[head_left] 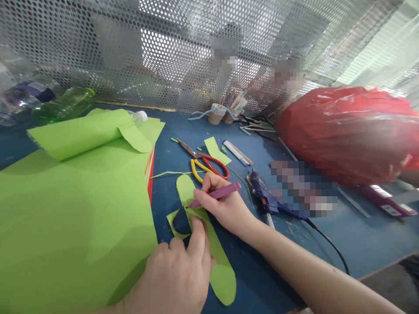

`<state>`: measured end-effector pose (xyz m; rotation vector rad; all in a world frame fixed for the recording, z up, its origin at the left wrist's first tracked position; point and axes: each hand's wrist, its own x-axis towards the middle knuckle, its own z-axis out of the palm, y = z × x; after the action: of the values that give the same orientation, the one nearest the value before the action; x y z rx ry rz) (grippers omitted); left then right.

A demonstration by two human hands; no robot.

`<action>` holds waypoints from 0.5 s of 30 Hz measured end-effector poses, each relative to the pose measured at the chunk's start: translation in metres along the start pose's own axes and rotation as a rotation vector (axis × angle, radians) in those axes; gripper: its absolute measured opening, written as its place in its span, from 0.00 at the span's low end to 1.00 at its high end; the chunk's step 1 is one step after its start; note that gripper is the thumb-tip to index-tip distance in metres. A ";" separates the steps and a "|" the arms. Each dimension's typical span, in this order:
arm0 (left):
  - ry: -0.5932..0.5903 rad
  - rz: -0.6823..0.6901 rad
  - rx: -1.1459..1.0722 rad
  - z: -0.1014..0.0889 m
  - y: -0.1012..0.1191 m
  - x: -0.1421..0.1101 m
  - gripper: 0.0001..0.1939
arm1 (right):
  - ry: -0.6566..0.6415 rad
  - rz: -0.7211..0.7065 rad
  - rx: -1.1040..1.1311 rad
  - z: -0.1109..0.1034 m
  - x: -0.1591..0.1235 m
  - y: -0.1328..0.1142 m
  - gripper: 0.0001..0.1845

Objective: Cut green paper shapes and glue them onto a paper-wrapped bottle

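Observation:
My right hand (225,207) grips a purple marker (225,191), its tip down at the light green paper. Under it lies a long green paper strip (222,274) with rounded ends, another piece apparently crossing it. My left hand (180,266) bears down on this strip, index finger bent onto it and thumb by its right edge; the remaining fingers are curled and partly hidden. Left of the strip is a green paper scrap with a round cutout (173,222). Just beyond my right hand rest scissors (199,159) with red and yellow handles.
Large green sheets (75,218) cover the left side, with a paper-wrapped bottle (85,133) on top. At right lie a blue glue gun (265,194) with a black cord and a red plastic bag (347,131). Cups of sticks (218,114) stand before a perforated metal screen (131,52).

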<state>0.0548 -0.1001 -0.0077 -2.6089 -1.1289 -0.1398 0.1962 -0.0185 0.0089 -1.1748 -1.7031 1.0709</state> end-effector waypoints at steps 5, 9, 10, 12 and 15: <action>0.005 -0.018 0.031 -0.006 0.000 0.003 0.19 | 0.000 -0.010 0.000 0.001 0.000 0.001 0.14; -0.009 -0.025 0.047 -0.007 0.001 0.003 0.20 | -0.009 -0.023 0.006 0.000 0.001 0.002 0.14; -0.004 -0.020 0.045 -0.007 0.002 0.003 0.20 | -0.011 -0.022 0.002 0.000 0.001 0.002 0.14; 0.012 -0.011 0.041 -0.006 0.002 0.002 0.20 | -0.017 -0.020 -0.005 0.000 0.001 0.002 0.14; -0.006 -0.007 0.046 -0.007 0.001 0.002 0.20 | -0.023 -0.016 -0.011 0.000 0.000 0.002 0.14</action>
<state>0.0575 -0.1015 -0.0006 -2.5670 -1.1294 -0.1059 0.1967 -0.0178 0.0069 -1.1583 -1.7354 1.0698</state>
